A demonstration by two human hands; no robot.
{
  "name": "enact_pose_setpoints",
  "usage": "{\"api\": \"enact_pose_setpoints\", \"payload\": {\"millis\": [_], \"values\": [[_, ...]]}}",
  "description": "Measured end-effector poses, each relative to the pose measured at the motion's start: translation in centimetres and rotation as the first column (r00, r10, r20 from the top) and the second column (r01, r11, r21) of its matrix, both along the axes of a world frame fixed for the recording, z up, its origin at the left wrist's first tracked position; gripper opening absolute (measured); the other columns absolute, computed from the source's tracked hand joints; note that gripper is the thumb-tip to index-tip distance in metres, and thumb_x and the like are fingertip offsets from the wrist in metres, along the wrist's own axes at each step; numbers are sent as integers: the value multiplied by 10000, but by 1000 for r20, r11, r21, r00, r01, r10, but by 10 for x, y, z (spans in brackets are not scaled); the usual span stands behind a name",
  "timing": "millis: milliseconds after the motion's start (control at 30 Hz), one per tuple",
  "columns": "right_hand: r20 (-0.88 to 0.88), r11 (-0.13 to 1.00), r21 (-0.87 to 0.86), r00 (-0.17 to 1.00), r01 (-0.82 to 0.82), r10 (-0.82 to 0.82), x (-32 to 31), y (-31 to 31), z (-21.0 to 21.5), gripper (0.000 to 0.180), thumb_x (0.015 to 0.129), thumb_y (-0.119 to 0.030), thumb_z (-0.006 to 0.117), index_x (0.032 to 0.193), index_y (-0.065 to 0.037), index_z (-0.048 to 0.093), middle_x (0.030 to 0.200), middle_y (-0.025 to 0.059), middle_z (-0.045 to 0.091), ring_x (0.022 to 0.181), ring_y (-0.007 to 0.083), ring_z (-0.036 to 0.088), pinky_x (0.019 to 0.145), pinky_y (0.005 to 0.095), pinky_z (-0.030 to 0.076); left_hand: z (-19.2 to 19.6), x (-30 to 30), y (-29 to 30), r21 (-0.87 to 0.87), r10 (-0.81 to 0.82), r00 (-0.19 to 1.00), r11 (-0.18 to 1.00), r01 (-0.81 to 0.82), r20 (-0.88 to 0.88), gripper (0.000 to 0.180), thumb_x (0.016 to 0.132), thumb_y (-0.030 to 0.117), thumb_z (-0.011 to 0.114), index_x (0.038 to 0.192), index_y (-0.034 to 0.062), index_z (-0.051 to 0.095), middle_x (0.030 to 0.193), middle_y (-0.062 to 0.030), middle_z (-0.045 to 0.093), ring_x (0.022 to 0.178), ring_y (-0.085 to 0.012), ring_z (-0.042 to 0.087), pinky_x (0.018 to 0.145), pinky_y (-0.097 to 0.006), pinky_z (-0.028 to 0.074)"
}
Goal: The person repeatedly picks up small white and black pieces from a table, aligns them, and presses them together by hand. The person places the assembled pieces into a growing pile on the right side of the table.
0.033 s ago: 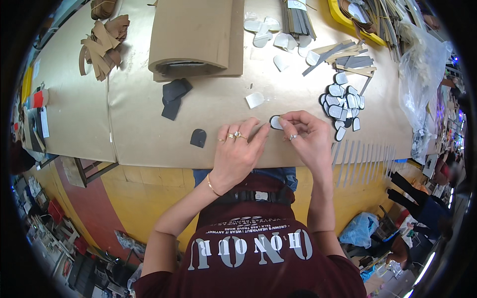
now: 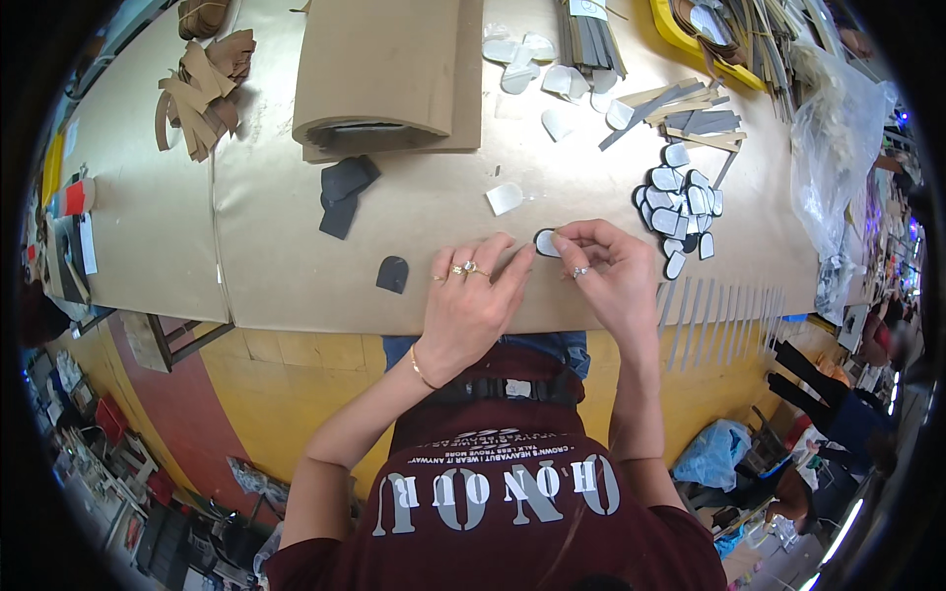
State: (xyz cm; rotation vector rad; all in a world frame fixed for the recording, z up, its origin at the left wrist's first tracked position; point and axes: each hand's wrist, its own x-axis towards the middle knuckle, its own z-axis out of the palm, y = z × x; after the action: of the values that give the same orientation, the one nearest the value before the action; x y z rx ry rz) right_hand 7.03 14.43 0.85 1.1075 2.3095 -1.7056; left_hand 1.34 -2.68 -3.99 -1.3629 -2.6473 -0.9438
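My right hand (image 2: 603, 258) pinches a small round-ended tab (image 2: 545, 243) with a white face and a dark rim, just above the tabletop. To its left, my left hand (image 2: 475, 291) lies palm down with fingers stretched out, its index fingertip close beside the tab. Whether that fingertip touches the tab I cannot tell. A loose dark tab (image 2: 392, 275) lies left of my left hand. Beyond both hands is a white backing piece (image 2: 505, 199). Off to the right, a heap of similar white-faced tabs (image 2: 680, 202) covers part of the table.
Grey strips (image 2: 714, 305) line the front edge at right. Farther back lie dark pieces (image 2: 345, 192), a folded brown sheet (image 2: 384, 79), brown strips (image 2: 202, 94), white scraps (image 2: 519, 64) and mixed strips (image 2: 690, 118). A yellow tray (image 2: 724, 69) and a clear plastic bag (image 2: 833, 148) occupy the right side.
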Motion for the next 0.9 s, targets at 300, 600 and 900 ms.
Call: {"api": "enact_pose_setpoints", "payload": {"millis": [300,600,900], "values": [[35,999,42,999,-23,21,-3,2,-3,170,908,-69,711,1018,61,708,812,42,707,669,69,636,613,218,503,-4,-4,2,4,-11,1000,1000,11,-20,375,800,152,741,1170,125,690,1168,-47,574,978,-196,569,883,-373,380],[-5,997,66,999,-33,34,-3,2,-4,148,906,-59,704,1005,51,711,810,52,711,674,77,652,612,226,506,-2,-5,3,-25,-23,999,999,23,-26,419,792,145,735,1207,131,683,1166,-52,570,978,-199,564,876,-376,376],[-76,993,110,996,-41,49,0,0,1,346,872,-35,737,1187,40,615,814,58,681,707,84,634,637,224,499,1,-6,3,-98,-50,996,994,43,-70,487,757,144,730,1241,145,668,1165,-57,565,987,-208,560,892,-384,374]]}}
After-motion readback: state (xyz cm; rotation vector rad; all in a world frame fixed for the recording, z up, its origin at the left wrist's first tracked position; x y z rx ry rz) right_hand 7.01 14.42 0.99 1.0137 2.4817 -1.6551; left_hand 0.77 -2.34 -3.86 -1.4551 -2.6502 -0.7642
